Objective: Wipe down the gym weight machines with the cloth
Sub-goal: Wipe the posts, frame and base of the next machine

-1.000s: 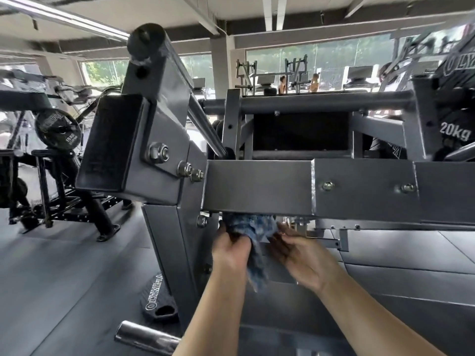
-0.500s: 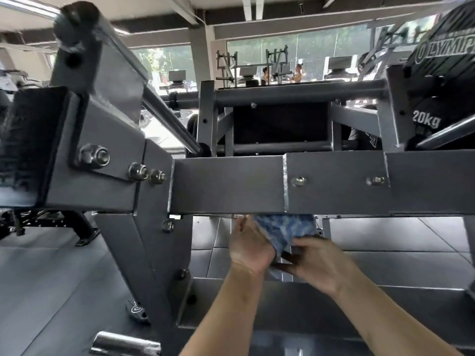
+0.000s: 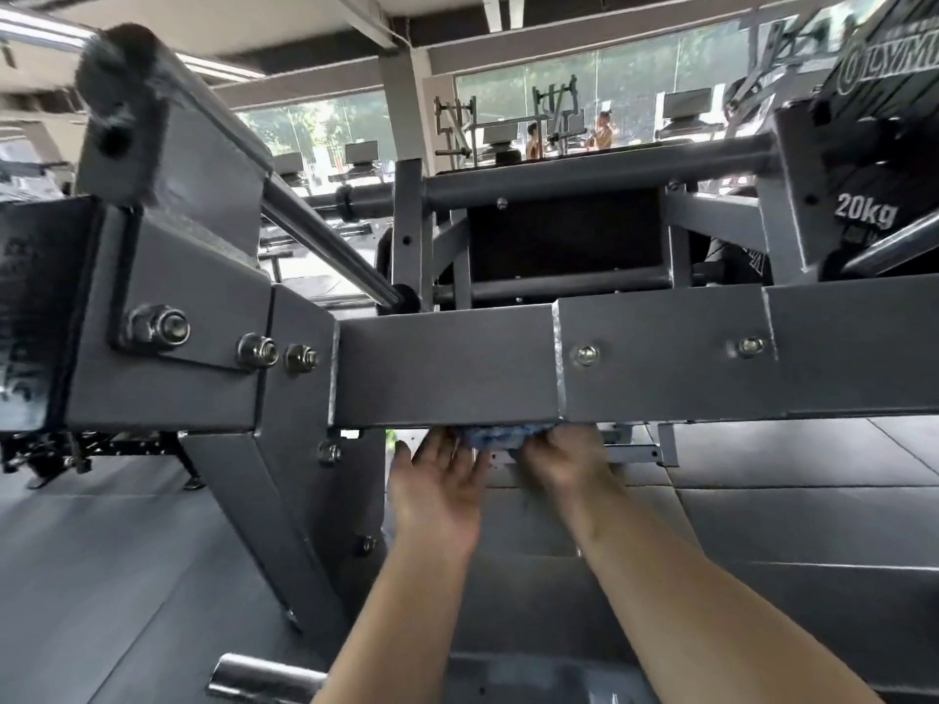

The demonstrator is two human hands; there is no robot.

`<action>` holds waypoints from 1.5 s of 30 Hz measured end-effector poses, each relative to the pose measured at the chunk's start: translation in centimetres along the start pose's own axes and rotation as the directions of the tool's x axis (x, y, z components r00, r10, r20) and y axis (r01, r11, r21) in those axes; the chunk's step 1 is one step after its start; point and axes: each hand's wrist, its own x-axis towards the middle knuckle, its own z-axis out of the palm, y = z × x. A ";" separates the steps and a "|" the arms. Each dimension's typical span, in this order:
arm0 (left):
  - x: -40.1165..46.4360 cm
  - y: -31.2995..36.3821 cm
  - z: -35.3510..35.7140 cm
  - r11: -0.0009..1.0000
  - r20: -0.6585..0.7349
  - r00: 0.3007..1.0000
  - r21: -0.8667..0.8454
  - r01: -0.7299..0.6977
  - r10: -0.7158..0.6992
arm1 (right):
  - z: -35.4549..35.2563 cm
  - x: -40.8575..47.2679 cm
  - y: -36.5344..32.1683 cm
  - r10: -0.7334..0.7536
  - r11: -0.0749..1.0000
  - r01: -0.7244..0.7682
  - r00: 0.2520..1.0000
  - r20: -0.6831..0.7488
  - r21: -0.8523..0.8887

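Observation:
A grey steel weight machine fills the view, and its horizontal beam [image 3: 447, 368] runs across the middle. A blue patterned cloth [image 3: 500, 435] is bunched flat against the underside of that beam, mostly hidden by it. My left hand [image 3: 437, 482] reaches up from below, and its straightened fingers touch the cloth's left end. My right hand [image 3: 564, 457], blurred, grips the cloth's right end with curled fingers just under the weld seam.
A bolted bracket [image 3: 167, 327] and slanted leg [image 3: 264, 510] stand left of my hands. A chrome bar end [image 3: 254, 678] juts out at the bottom. A 20kg plate [image 3: 864, 215] hangs at the upper right. Black rubber floor [image 3: 787, 500] lies behind; people and machines stand by the far windows.
The hanging cloth has been lifted and flattened against the beam's underside. Both hands rose with it and shifted right along the beam. My left hand's fingers have straightened.

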 end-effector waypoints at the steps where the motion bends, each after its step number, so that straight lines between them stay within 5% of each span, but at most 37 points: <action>1: -0.6 -0.1 -0.7 0.995 -0.014 0.999 0.095 -0.041 0.042 | 0.1 0.7 0.2 0.009 1.000 -0.010 0.999 -0.034 -0.028; 3: -1.2 -0.4 -2.2 0.915 -0.050 0.970 0.348 -0.206 0.238 | 1.8 1.5 1.4 0.032 0.972 -0.019 0.998 0.052 -0.233; 4: -1.5 -0.4 -2.7 0.812 0.000 0.923 0.475 -0.338 0.384 | 2.4 1.6 1.8 0.065 0.980 -0.046 0.993 0.094 -0.194; 7: -0.8 0.6 -3.6 0.260 0.293 0.622 0.721 -0.643 0.726 | 3.0 0.2 1.7 0.130 0.985 -0.097 0.959 0.252 -0.140; 11: -0.3 2.3 -2.1 -0.161 0.621 0.474 0.696 -0.699 0.625 | -1.8 0.5 -0.6 0.118 0.992 -0.101 0.939 0.322 -0.069; 14: -0.5 2.7 -0.1 -0.347 0.767 0.339 0.573 -0.742 0.544 | -3.3 1.1 -1.8 0.142 0.989 -0.144 0.938 0.315 -0.018; 16: -0.8 3.1 1.0 -0.387 0.795 0.271 0.524 -0.759 0.543 | -3.1 1.6 -1.2 0.059 0.998 -0.050 0.943 0.327 -0.036; 17: -0.8 3.3 1.2 -0.393 0.794 0.260 0.521 -0.758 0.550 | -2.4 0.9 -1.2 -0.056 0.993 0.084 0.953 0.299 -0.082; 19: -0.8 3.5 1.6 -0.376 0.783 0.273 0.533 -0.758 0.558 | -1.5 -0.9 0.0 -0.093 0.992 0.115 0.940 0.329 -0.047; 22: -0.8 3.3 2.0 -0.366 0.804 0.271 0.505 -0.782 0.529 | -1.6 -2.2 -1.1 0.058 0.997 -0.028 0.884 0.464 -0.070; 33: -1.9 2.3 5.2 -0.412 0.844 0.225 0.449 -0.793 0.487 | -8.7 -3.9 -9.9 -0.281 0.942 0.253 0.954 0.102 0.221; 36: -2.5 2.1 5.8 -0.412 0.840 0.213 0.446 -0.795 0.498 | -8.3 -2.4 -10.1 -0.292 0.953 0.270 0.939 0.181 0.140; 39: -3.4 1.5 7.4 -0.392 0.838 0.194 0.427 -0.815 0.510 | -10.0 -3.0 -9.3 -0.330 0.943 0.331 0.943 0.031 -0.032; 42: -4.5 1.0 9.0 -0.387 0.849 0.167 0.393 -0.835 0.501 | -12.2 -5.0 -11.2 -0.203 0.975 0.175 0.952 0.227 0.136; 45: -5.4 0.9 10.2 -0.390 0.856 0.136 0.362 -0.847 0.498 | -13.7 -6.6 -15.0 -0.313 0.921 0.239 0.924 0.221 0.308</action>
